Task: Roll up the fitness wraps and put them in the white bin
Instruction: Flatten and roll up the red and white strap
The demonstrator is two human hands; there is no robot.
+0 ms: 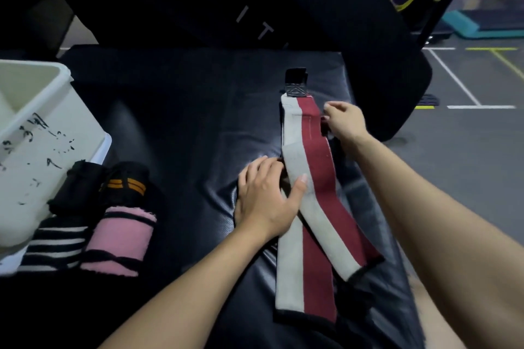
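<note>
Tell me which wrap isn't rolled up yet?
The red and white wrap, lying stretched out under both hands. The pink wrap, striped wrap and two black ones beside the white bin are rolled.

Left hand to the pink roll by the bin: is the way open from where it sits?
Probably yes. The left hand rests on the red-and-white wrap; only bare black pad lies between it and the pink roll, whose near side is uncovered. It must let go of the wrap first.
</note>
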